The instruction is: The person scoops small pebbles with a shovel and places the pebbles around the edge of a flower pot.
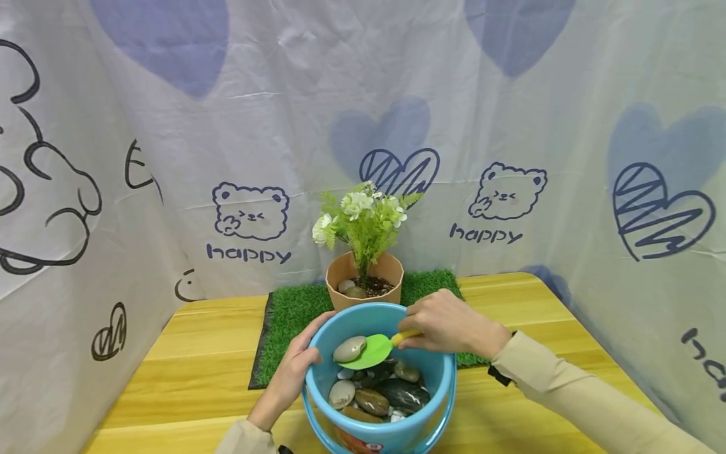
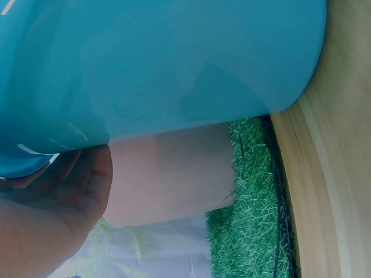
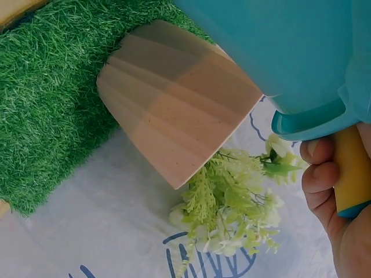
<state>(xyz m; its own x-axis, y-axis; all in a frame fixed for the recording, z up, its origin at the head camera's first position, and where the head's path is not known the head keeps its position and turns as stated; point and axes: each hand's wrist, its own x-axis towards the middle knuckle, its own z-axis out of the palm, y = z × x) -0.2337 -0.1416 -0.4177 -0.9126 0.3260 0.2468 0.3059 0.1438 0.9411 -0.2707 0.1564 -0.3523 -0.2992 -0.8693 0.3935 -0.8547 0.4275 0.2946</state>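
Observation:
A blue bucket (image 1: 379, 308) stands at the front of the table with several smooth stones (image 1: 371, 400) inside. My left hand (image 1: 297, 359) grips its left rim; in the left wrist view the fingers (image 2: 95, 174) curl at the rim. My right hand (image 1: 445, 325) holds a toy shovel by its yellow handle (image 3: 351, 168) at the bucket's far right rim. The shovel's green blade (image 1: 374, 353) reaches down into the bucket, above the lower stones. A grey oval stone (image 1: 350, 349) lies at the blade's left edge.
Right behind the bucket, a beige flowerpot (image 1: 334, 284) with white flowers (image 1: 360, 205), dark soil and a few stones stands on a green turf mat (image 1: 295, 315). The wooden table (image 1: 193, 359) is bounded by a printed white curtain (image 1: 340, 75).

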